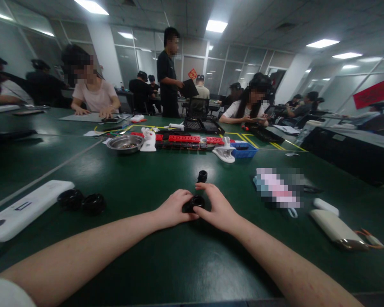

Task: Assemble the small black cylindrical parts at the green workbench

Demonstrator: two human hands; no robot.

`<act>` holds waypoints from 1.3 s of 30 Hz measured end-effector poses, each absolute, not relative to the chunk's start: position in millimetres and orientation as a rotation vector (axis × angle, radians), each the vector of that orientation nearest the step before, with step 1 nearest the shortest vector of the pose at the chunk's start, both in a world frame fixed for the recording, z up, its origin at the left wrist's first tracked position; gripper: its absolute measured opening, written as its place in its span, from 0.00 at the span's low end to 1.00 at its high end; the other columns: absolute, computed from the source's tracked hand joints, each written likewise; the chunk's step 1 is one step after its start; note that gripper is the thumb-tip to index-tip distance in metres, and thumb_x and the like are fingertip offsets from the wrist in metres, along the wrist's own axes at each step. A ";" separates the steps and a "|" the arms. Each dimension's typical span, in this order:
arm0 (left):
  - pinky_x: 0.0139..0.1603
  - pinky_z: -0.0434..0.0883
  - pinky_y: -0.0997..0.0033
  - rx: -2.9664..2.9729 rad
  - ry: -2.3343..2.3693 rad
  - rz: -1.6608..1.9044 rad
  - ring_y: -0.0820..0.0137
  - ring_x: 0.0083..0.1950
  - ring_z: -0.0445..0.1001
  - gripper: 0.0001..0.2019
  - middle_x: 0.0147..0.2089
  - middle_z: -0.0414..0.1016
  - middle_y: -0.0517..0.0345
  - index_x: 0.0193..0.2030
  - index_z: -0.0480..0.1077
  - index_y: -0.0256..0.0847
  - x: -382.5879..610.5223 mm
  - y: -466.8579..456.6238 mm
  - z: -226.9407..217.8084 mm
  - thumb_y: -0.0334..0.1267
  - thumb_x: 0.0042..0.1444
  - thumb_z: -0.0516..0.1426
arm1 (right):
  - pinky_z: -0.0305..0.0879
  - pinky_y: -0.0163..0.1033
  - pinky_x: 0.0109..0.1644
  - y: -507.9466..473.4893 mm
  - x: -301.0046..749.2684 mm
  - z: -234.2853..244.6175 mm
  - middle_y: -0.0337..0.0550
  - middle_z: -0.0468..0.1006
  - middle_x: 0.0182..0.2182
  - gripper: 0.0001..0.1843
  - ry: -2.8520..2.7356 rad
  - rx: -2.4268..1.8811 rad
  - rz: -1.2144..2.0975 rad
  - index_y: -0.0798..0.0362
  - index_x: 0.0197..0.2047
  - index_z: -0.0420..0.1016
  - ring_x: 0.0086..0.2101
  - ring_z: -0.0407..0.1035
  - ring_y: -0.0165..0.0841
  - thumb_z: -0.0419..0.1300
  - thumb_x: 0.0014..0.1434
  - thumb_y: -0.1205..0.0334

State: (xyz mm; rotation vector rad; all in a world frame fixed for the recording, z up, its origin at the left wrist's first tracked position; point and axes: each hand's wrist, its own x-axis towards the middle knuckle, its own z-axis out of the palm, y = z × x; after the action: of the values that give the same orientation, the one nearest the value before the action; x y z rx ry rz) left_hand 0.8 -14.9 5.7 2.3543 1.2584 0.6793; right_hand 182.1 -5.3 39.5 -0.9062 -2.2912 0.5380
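A glossy black ring-shaped part (196, 202) with an open top stands on the green table between my hands. My left hand (174, 208) is closed around its left side, thumb in front and fingers behind. From the right, my right hand (219, 209) reaches in with its fingers spread; the thumb is at the rim and the index finger stretches out beyond it. Just past the fingertips sits a second black ring-shaped part (202, 175). Two more dark round parts, a left one (70, 199) and a right one (93, 204), lie beside each other left of my hands.
A white device (28, 209) lies at the left. Farther back are a metal bowl (125, 144), white stands (149, 140), red strips (184, 138) and a blue bin (244, 150). A beige power bank (337, 230) lies at the right. Other people sit across the table.
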 end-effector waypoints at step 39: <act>0.49 0.63 0.61 2.340 1.255 0.694 0.61 0.47 0.63 0.18 0.44 0.67 0.52 0.42 0.67 0.39 2.0 -16.2 8.8 0.46 0.46 0.60 | 0.60 0.47 0.51 -5.8 180.5 35.4 0.44 0.71 0.41 0.25 -2.254 -0.912 0.606 0.52 0.50 0.58 0.44 0.65 0.37 0.54 0.47 0.71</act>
State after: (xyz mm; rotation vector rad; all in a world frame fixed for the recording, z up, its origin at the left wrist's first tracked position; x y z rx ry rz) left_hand 2.0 -16.2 8.8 2.3400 1.2551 0.6942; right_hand 180.5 -5.8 35.4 -0.9117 -2.2540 0.6064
